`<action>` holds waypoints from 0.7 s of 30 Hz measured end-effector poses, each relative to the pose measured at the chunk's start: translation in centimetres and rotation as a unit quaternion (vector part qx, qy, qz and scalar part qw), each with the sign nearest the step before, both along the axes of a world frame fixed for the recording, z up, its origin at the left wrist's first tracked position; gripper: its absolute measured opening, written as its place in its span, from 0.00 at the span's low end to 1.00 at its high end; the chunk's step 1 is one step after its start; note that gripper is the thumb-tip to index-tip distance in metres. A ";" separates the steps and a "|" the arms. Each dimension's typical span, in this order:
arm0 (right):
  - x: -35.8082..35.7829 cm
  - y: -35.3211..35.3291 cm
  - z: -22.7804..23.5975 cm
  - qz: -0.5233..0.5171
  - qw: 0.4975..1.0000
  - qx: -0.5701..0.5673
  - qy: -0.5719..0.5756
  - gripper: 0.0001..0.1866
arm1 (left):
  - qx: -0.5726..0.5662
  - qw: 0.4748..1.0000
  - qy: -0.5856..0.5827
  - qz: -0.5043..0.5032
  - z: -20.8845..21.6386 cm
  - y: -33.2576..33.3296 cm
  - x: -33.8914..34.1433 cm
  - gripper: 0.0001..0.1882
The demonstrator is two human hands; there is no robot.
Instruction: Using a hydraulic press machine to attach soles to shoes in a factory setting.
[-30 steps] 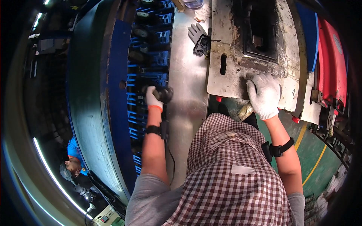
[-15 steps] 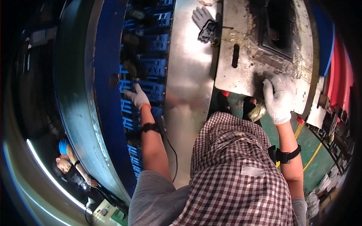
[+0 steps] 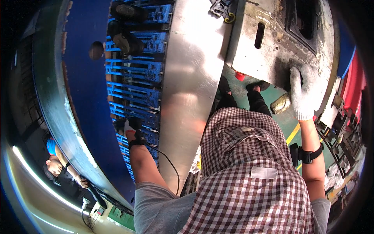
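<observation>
My left hand (image 3: 129,128), in a white glove, reaches down into a row of blue slatted racks (image 3: 146,72). Dark shapes around its fingers hide most of them, and whether it grips anything cannot be made out. Farther along the same row lie dark shoe-like pieces (image 3: 128,42). At my right, my other gloved hand, my right hand (image 3: 306,89), rests on the near edge of a worn, stained metal table (image 3: 269,58). Its thumb stands apart from the fingers, with nothing seen between them.
A smooth metal ledge (image 3: 191,78) runs between the racks and the table, with a black object (image 3: 221,7) at its far end. Left of the racks rises a blue panel (image 3: 83,89) with a round hole. Beyond it, another person (image 3: 54,165) is at work. A red knob (image 3: 239,76) sits below the table corner.
My left hand has moved nearer to me along the racks, its fingers now mostly hidden. The view has shifted. My right hand stays on the table edge.
</observation>
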State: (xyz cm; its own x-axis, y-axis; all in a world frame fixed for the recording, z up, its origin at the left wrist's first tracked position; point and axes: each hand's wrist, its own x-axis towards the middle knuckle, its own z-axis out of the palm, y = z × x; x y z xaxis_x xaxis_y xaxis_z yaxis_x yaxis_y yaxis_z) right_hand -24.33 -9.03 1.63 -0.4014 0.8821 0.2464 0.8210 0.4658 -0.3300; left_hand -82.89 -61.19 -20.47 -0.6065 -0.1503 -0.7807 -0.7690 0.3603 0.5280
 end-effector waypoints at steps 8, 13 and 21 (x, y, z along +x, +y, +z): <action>0.8 0.1 -0.8 0.017 0.999 0.025 0.019 0.07 | 0.050 0.941 0.252 -0.221 3.7 -2.7 6.1 0.32; 0.7 -0.5 0.1 0.009 1.000 0.004 0.018 0.09 | 0.215 0.974 0.067 0.017 10.5 12.3 17.8 0.30; -5.3 -3.4 2.5 0.187 0.865 -0.344 0.314 0.52 | 0.583 0.725 -0.191 -0.313 19.5 37.8 32.9 0.45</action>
